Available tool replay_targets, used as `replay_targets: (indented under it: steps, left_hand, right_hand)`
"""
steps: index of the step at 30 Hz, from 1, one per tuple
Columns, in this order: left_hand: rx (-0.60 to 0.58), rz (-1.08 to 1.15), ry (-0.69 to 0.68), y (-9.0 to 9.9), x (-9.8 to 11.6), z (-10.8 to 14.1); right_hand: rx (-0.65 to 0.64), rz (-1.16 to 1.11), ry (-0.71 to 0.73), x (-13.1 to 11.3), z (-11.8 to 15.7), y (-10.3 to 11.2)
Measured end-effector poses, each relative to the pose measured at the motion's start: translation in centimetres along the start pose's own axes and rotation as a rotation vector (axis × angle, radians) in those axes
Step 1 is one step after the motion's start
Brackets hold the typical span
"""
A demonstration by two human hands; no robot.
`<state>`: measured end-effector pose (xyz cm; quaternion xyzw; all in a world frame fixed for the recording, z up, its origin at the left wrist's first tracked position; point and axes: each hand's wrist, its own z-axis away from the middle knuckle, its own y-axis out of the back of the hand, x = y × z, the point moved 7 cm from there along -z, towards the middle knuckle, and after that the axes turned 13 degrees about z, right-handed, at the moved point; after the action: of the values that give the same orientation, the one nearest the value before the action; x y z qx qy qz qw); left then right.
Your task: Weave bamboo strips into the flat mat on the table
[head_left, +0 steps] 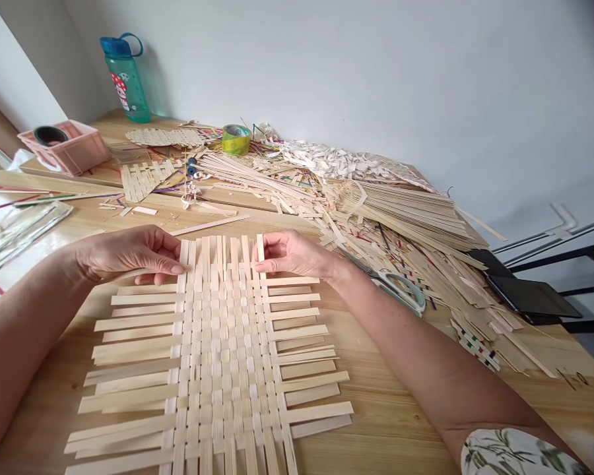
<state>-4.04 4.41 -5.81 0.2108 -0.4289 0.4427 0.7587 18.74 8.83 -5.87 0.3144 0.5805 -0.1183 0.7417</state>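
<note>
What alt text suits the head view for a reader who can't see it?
The left hand and right hand touch the far edge of a woven mat of pale strips on a wooden table. Loose strips heap behind it, with scissors beside the right hand.

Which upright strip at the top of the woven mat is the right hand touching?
The rightmost upright strip in view: the right hand touches it, while the others to its left stand clear of that hand.

Woven strip mat [218,349] on the table [426,396]; loose strip heaps [400,218] behind and right; scissors [398,290] at their edge
</note>
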Motion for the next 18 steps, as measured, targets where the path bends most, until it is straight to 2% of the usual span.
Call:
replay_targets:
  steps: [7, 11, 18]
  left_hand:
    - [-0.010, 0.028, -0.043, -0.3, 0.0, -0.5]
    - [-0.037, 0.069, -0.064, -0.7, 0.1, -0.5]
    - [-0.073, 0.145, -0.141, -0.5, 0.8, 0.0]
  right_hand:
    - [0.033, 0.037, -0.033, 0.5, 0.1, 0.6]
    - [0.041, -0.086, -0.061, 1.2, 0.1, 0.8]
    - [-0.004, -0.146, 0.010, 1.5, -0.3, 0.5]
